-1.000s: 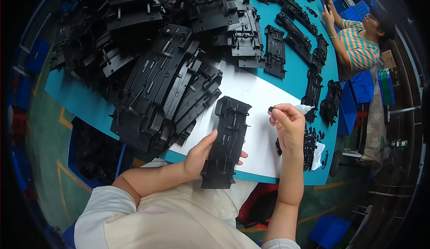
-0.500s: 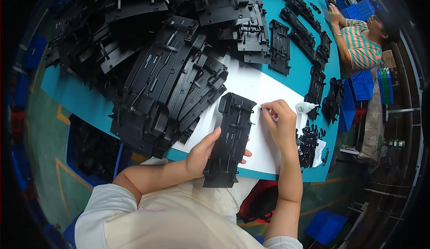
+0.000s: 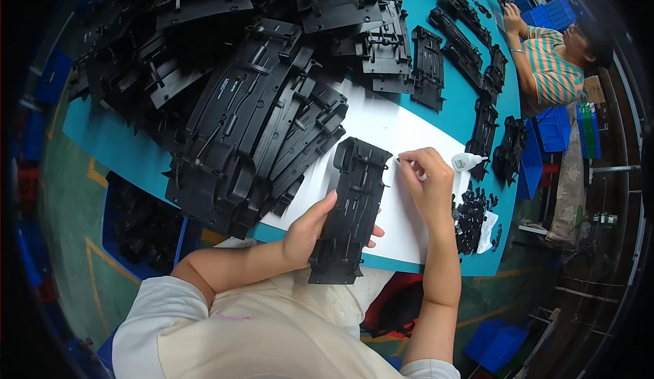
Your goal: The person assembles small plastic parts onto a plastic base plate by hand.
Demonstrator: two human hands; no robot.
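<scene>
A black plastic toy-car chassis [image 3: 351, 208] is held upright lengthwise by my left hand [image 3: 308, 234], thumb along its left edge and fingertips showing past its right edge. Just right of its far end, my right hand [image 3: 430, 180] is closed in a pinch; a tiny dark bit shows at the fingertips, too small to name. Beyond that hand lies a small white glue bottle [image 3: 468, 161] on its side. Nearer me is a pile of small black plastic parts [image 3: 469, 219], with a clear plastic bag [image 3: 486, 233] beside it.
Stacked black chassis [image 3: 235, 110] fill the left and far side of the teal table [image 3: 133, 164]. White paper [image 3: 388, 121] lies under my hands. More chassis [image 3: 428, 65] run along the right. A person [image 3: 553, 62] works at the far right; blue bins [image 3: 548, 128] stand nearby.
Almost nothing differs. My right hand has shifted very slightly, its fingers still pinched near the far end of the chassis, and the view has moved a little.
</scene>
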